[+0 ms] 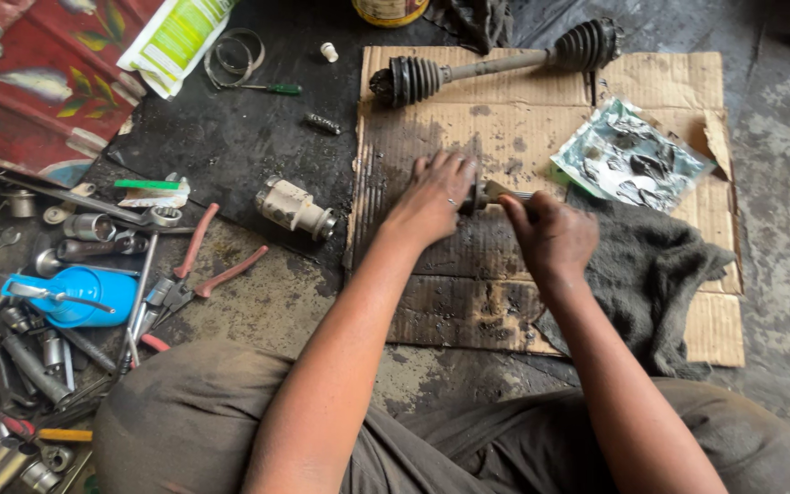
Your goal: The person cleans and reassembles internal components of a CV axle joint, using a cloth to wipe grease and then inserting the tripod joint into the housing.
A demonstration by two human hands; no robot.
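Both hands (491, 210) around metal part (488, 192)

Bare stretch on flattened brown cardboard sheet (505, 119) between black-booted axle shaft (496, 64) at far edge and hands. Crumpled foil packet (628, 155), grey rag (651, 265) block right edge; cream cylindrical joint housing (294, 208) crowds left edge.

Left grip (432, 197) splayed, right grip (550, 233) clenched.

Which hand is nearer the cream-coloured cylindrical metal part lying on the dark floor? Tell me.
Left. The left hand rests on the cardboard just right of the cream-coloured cylindrical metal part; the right hand sits farther right, gripping a small shaft piece.
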